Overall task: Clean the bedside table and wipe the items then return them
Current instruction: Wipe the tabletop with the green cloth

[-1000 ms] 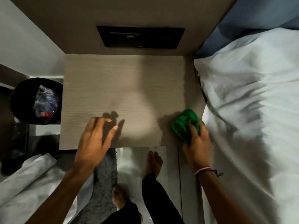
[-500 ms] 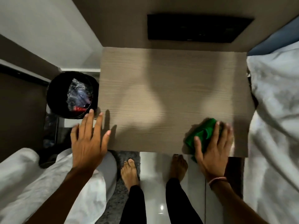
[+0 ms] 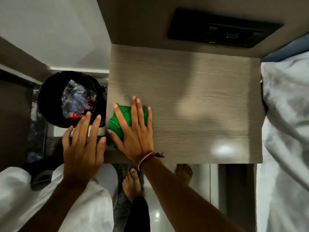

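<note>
On the table (image 3: pixel 192 101), near its left front corner: right hand (image 3: pixel 135 129) flat, fingers spread, pressing down on green cloth (image 3: pixel 120 121). Beside it, off the table's left edge: left hand (image 3: pixel 83 146) open, holding nothing, hovering near black bin (image 3: pixel 50 97).

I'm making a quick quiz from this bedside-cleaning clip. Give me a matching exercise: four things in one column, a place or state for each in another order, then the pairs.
Things:
1. green cloth
2. right hand
3. left hand
4. black bin

Places or states:
A. on the floor, left of the bedside table, crumpled plastic inside
B. pressed flat on top of the cloth
C. open, fingers spread, off the table's left edge
D. at the table's front-left corner

Pairs: 1-D, 2-B, 3-C, 4-A
</note>
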Action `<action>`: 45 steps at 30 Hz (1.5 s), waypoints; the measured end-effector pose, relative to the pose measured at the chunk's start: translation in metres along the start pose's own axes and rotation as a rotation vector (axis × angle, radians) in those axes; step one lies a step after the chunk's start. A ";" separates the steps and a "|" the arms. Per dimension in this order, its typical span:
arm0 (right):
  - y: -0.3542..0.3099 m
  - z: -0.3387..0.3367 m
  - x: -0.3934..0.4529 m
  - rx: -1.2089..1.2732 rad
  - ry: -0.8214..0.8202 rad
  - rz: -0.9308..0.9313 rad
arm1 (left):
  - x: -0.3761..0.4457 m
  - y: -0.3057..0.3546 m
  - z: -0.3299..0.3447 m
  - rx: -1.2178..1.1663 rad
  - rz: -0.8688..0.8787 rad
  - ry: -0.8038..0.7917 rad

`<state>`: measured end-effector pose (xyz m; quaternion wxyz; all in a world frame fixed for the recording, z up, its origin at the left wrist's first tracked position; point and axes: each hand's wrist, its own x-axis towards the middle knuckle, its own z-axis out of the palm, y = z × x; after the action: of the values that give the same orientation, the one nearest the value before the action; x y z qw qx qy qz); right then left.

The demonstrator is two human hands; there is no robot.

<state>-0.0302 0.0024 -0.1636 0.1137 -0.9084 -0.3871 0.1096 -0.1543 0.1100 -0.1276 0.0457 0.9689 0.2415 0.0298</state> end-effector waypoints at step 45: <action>0.039 -0.007 0.142 -0.110 0.241 -0.049 | 0.108 0.002 0.015 0.067 0.014 -0.002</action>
<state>0.0943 0.0791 -0.1838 0.1122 -0.9101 -0.3982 -0.0247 -0.0570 0.1579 -0.1383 0.0131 0.9715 0.2357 0.0213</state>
